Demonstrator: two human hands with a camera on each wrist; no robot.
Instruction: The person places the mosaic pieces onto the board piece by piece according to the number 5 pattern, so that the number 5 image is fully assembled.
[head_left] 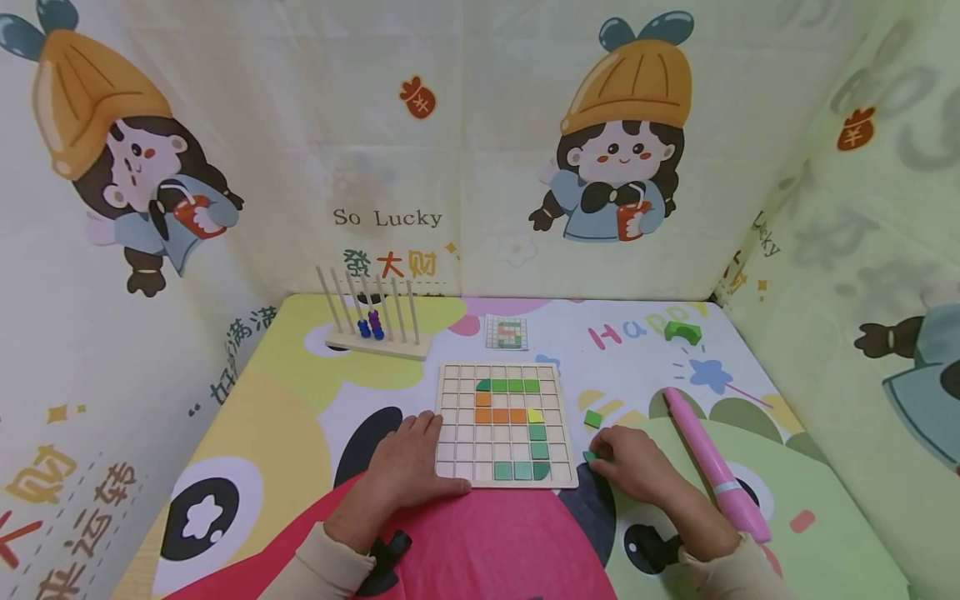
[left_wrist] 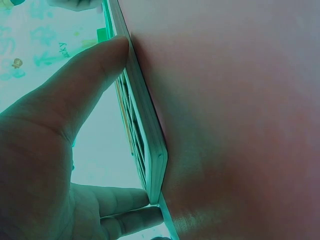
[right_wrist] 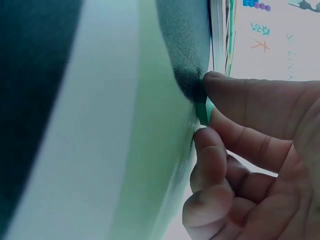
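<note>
A wooden grid board (head_left: 465, 456) lies flat in the middle of the table, holding several green, orange and yellow tiles in an S-like pattern. My left hand (head_left: 405, 462) rests at its near left corner, fingers straight along the left side and thumb on the front edge. In the left wrist view, fingers and thumb touch the board's rim (left_wrist: 150, 150). Just off the board's right side, my right hand (head_left: 637, 467) pinches a small dark green tile (right_wrist: 202, 112) between thumb and finger, low at the tabletop. A lighter green square tile (head_left: 593, 419) lies loose beyond that hand.
A small pattern card (head_left: 507, 332) lies behind the board. At the back left stands a wooden peg rack (head_left: 378, 343) with blue and purple beads. To the right are a pink stick-shaped object (head_left: 712, 462) and a green arch block (head_left: 682, 333). Printed cloth walls surround the table.
</note>
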